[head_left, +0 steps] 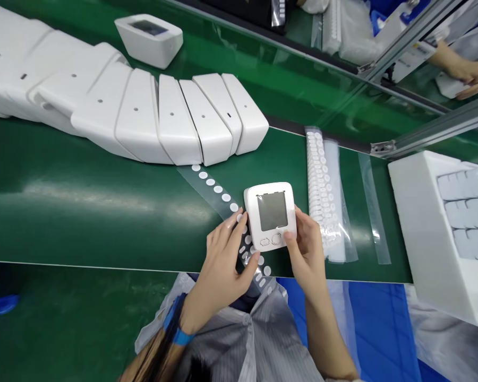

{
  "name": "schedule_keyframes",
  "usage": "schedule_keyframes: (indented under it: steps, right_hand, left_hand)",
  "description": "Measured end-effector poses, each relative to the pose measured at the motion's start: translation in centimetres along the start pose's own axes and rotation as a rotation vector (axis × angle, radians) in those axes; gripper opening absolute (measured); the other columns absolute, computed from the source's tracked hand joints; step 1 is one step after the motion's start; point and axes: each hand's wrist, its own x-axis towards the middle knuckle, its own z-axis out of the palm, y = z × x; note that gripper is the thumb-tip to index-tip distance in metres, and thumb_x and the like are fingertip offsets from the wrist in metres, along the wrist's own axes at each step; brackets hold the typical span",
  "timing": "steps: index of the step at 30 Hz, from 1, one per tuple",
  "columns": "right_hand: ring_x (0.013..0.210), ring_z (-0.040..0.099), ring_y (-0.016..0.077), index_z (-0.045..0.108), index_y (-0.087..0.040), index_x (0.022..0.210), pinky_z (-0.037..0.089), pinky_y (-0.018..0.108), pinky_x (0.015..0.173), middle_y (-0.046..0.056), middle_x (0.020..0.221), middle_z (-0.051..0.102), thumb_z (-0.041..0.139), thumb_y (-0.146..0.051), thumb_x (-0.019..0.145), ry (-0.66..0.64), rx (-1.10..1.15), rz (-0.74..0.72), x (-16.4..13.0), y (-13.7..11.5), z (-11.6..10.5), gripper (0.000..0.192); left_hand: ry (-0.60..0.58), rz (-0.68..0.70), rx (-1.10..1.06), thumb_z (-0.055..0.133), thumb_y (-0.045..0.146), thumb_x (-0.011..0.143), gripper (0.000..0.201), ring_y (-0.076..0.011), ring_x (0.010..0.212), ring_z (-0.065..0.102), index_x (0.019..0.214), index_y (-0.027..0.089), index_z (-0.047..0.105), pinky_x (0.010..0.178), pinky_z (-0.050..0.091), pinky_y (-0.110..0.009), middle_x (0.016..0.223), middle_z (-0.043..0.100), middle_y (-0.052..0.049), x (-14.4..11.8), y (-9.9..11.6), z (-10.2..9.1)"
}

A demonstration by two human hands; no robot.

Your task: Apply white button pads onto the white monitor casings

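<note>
The right hand (308,252) has its grip closed on a white device (270,215): the thumb lies on the front by the two buttons below the grey screen, and the other fingers wrap behind the right edge, out of sight. The device sits tilted in that grip, just above the near edge of the green tabletop (83,201).

The left hand (223,265) is loosely open. Its fingertips touch the device's left edge, and under them lies a clear strip (217,191) carrying white round dots. Whether the thumb pinches the strip or only rests on it cannot be told. The strip runs up and to the left from the grip, and its near end passes under the palm.

Right of the grip lie more dot strips (321,185) and a white foam tray (422,233), cut off by the frame. Up and left of the grip a row of white shells (175,122) leans together, with another device (149,38) beyond. At the top right another person's hand (468,74) is partly hidden behind a metal rail.
</note>
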Motion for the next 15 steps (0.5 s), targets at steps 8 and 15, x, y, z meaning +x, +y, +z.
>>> schedule_keyframes:
  steps: [8, 15]
  right_hand:
    - [0.144, 0.042, 0.0238, 0.042, -0.028, 0.145, 0.042, 0.046, 0.115, 0.011, 0.156, 0.043, 0.051, -0.035, 0.100, 0.038, -0.035, 0.033, -1.5, 0.4, 1.1, 0.046]
    - [0.131, 0.056, 0.0259, 0.065, -0.025, 0.111, 0.051, 0.047, 0.106, 0.011, 0.140, 0.057, 0.061, -0.015, 0.092, -0.022, -0.188, -0.357, -1.9, -3.6, 3.6, 0.022]
  left_hand:
    - [-0.057, -0.233, -0.650, 0.051, 0.025, 0.098, 0.060, -0.0237, 0.131, 0.058, 0.153, 0.032, 0.030, 0.104, 0.055, -0.039, 0.156, 0.045, -0.008, -1.9, -2.2, -2.6]
    - [0.007, -0.305, -0.739, 0.060, 0.031, 0.095, 0.042, -0.0225, 0.119, 0.067, 0.137, 0.026, 0.054, 0.098, 0.059, -0.035, 0.119, 0.076, -0.005, -3.6, -3.0, -4.3]
